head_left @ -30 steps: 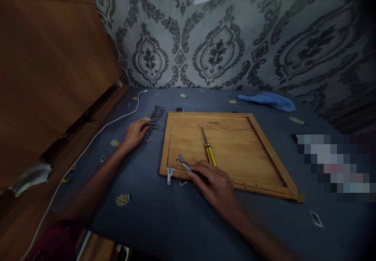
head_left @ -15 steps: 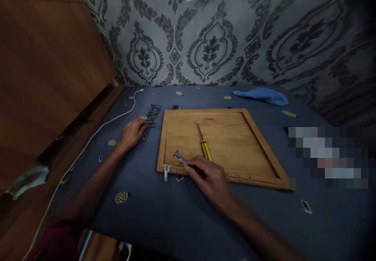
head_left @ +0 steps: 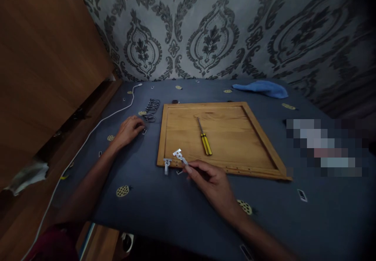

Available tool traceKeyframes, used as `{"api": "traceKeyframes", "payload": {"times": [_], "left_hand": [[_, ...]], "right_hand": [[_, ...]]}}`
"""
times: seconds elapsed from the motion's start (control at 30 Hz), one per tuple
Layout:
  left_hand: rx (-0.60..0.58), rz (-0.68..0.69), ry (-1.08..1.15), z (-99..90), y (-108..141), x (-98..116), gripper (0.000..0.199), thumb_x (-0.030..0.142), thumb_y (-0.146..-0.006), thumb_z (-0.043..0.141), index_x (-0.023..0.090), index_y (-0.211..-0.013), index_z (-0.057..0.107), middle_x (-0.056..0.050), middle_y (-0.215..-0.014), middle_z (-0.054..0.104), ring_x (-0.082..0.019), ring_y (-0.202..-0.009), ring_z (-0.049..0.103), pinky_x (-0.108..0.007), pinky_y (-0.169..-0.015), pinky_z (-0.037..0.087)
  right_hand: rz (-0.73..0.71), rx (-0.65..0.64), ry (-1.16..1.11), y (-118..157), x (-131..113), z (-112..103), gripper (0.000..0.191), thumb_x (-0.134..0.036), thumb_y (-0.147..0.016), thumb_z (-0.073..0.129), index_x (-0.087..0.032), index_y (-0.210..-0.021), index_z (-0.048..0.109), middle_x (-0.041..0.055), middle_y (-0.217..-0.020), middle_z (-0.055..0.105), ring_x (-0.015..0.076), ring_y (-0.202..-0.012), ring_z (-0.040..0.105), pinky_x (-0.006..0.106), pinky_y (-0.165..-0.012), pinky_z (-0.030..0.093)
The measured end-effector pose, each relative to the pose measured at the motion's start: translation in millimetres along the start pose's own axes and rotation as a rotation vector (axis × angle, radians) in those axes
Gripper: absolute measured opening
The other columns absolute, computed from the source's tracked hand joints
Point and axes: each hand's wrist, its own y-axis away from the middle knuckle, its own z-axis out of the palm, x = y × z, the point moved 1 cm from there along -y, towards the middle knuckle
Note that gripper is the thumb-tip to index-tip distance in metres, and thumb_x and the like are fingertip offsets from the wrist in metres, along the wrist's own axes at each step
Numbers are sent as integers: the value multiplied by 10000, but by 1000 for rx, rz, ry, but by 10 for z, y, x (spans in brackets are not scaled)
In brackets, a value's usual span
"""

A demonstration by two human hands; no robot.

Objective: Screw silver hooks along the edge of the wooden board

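Observation:
Between the thumb and fingers of my right hand (head_left: 213, 182) is a silver metal hook (head_left: 179, 156) with a T-shaped plate, held above the near left part of a framed wooden panel (head_left: 229, 135). A similar hook (head_left: 167, 166) rests on the panel's near left corner. On the panel lies a screwdriver (head_left: 206, 142) with a yellow and black handle. My left hand (head_left: 129, 129) rests on the dark cloth, left of the panel, fingers curled together; whatever they hold, if anything, is hidden. Several more metal hooks (head_left: 152, 106) lie in a row just beyond it.
A blue cloth (head_left: 264, 88) lies at the back right. Along the left runs a white cable (head_left: 113, 116), beside a wooden cabinet (head_left: 53, 65). A patterned wall (head_left: 208, 37) rises behind the dark bedcover (head_left: 164, 210). Something at the right is pixelated.
My left hand has drawn back slightly from the row of hooks. My right hand still holds its hook, now turned so the plate shows more. The view has tilted down a little.

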Motion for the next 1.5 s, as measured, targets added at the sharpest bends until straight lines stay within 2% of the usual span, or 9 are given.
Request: {"api": "traceKeyframes", "payload": {"times": [0.13, 0.27, 0.47, 0.63, 0.73, 0.87, 1.0, 1.27, 1.5], "left_hand": [[6, -8, 51, -110, -3, 109, 133, 240, -886, 600, 211, -916, 727, -39, -834, 666, -205, -778, 597, -323, -726, 485], [-47, 10, 149, -175, 35, 421, 193, 294, -943, 563, 199, -1008, 718, -44, -945, 715, -193, -830, 629, -292, -708, 485], [-383, 203, 439, -234, 263, 1117, 302, 461, -963, 653, 234, -1160, 685, -35, -1111, 726, -205, -983, 665, -292, -807, 533], [-534, 375, 330, -186, 464, 1426, 495, 472, -934, 705, 238, -1345, 558, -80, -1217, 673, -265, -1156, 609, -402, -982, 518], [-567, 420, 226, -130, 523, 1470, 580, 431, -931, 722, 207, -1406, 475, -101, -1230, 655, -280, -1175, 590, -452, -1013, 503], [-541, 412, 159, -84, 554, 1469, 597, 419, -934, 719, 191, -1411, 441, -120, -1272, 641, -283, -1187, 592, -443, -1008, 512], [-509, 402, 111, -51, 581, 1462, 597, 416, -928, 725, 181, -1398, 440, -118, -1243, 654, -287, -1141, 617, -433, -966, 526], [-491, 384, 111, -35, 611, 1446, 591, 331, -930, 720, 206, -1426, 422, -110, -1245, 660, -276, -1142, 628, -412, -953, 527], [-470, 390, 99, -21, 611, 1448, 602, 393, -928, 724, 200, -1418, 431, -112, -1227, 671, -276, -1114, 645, -408, -927, 537]], "right_hand": [[100, 10, -117, 118, 33, 24, 238, -451, -884, 721, -230, -910, 803, 52, -809, 801, 163, -615, 706, 254, -522, 545], [193, -29, -205, 213, 59, 84, 226, -434, -881, 713, -221, -886, 788, 58, -800, 799, 145, -594, 696, 218, -445, 460], [234, -65, -219, 227, 54, 116, 223, -403, -891, 664, -210, -860, 770, 53, -782, 784, 125, -599, 668, 207, -431, 384], [258, -185, -145, 193, 39, 106, 260, -409, -914, 623, -195, -831, 746, 5, -652, 694, 113, -575, 612, 215, -508, 423], [281, -234, -127, 174, 57, 109, 297, -436, -921, 612, -186, -791, 706, -16, -661, 641, 81, -504, 545, 214, -514, 416], [281, -269, -136, 154, 71, 107, 299, -441, -928, 599, -186, -797, 681, -41, -627, 575, 68, -442, 483, 206, -466, 376], [295, -282, -107, 143, 67, 96, 277, -427, -934, 591, -190, -828, 687, -55, -584, 541, 75, -418, 485, 200, -451, 369], [312, -282, -76, 146, 82, 112, 273, -410, -933, 567, -181, -953, 714, -43, -650, 582, 68, -407, 478, 194, -414, 355], [277, -281, -27, 131, 75, 126, 236, -336, -944, 544, -171, -938, 712, -58, -585, 535, 75, -418, 466, 196, -422, 332]]}}
